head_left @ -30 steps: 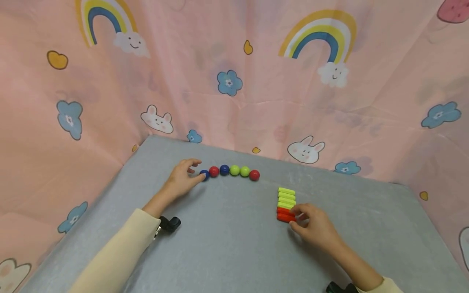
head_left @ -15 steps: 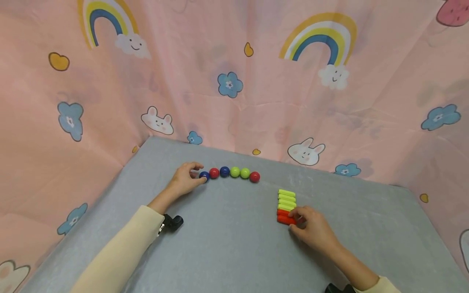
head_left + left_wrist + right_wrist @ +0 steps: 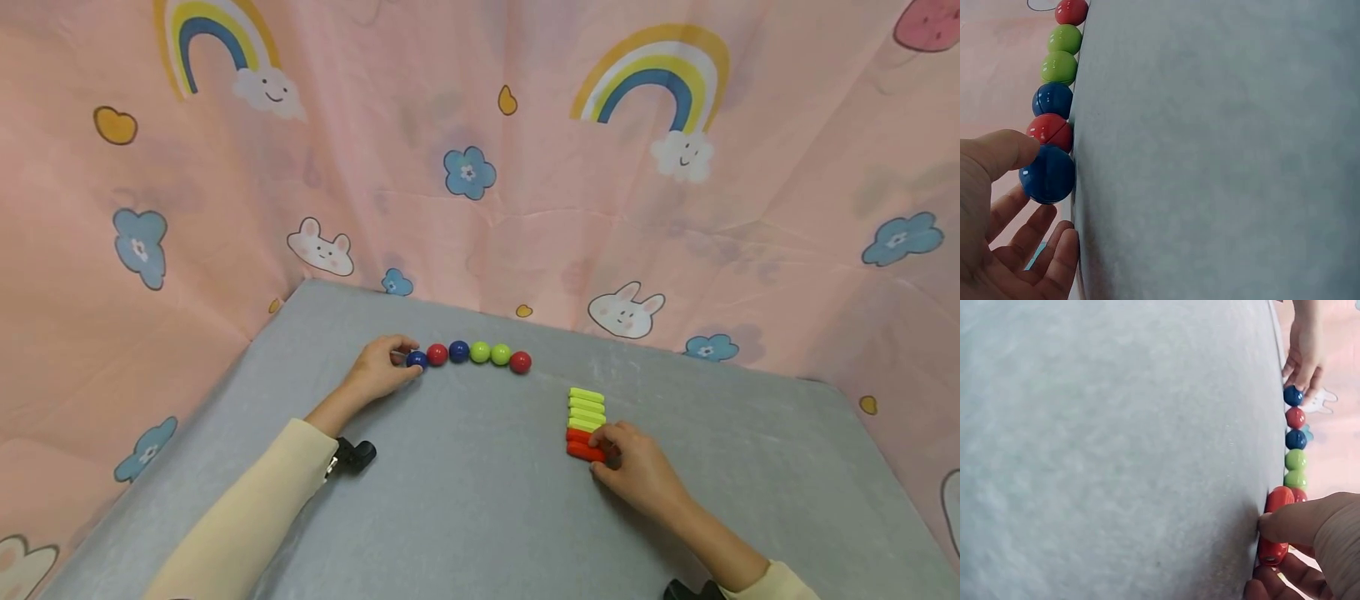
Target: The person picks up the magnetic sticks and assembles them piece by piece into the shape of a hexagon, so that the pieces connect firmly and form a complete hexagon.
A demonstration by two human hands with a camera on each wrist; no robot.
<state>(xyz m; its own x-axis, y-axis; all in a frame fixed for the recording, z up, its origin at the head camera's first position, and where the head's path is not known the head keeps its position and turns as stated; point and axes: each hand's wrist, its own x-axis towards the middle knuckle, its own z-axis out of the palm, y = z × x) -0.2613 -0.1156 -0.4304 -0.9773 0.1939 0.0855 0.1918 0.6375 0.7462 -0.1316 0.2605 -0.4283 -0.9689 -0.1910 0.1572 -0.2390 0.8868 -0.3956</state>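
At the left end of a row of glossy balls, my left hand [image 3: 378, 367] pinches a blue ball [image 3: 1049, 175]. Its thumb lies on the ball in the left wrist view, with the other fingers curved behind. The neighbouring red ball [image 3: 437, 354] touches it. My right hand [image 3: 637, 467] is at the near end of a column of small bar-shaped blocks. There, thumb and fingers pinch the right end of the nearest red block [image 3: 584, 452], also seen as a red block [image 3: 1279, 499] in the right wrist view. Part of that block is hidden by the fingers.
Rightward the row continues with another blue ball [image 3: 459, 352], two green balls [image 3: 480, 352] and a red ball [image 3: 521, 362]. Several yellow-green blocks [image 3: 587, 407] lie beyond the red ones. A grey cloth [image 3: 465, 500] covers the table; a pink printed curtain [image 3: 420, 208] hangs behind.
My left fingers have drawn in around the end blue ball. My right thumb and fingers have shifted slightly left and closed on the nearest red block. Both rows keep their places.
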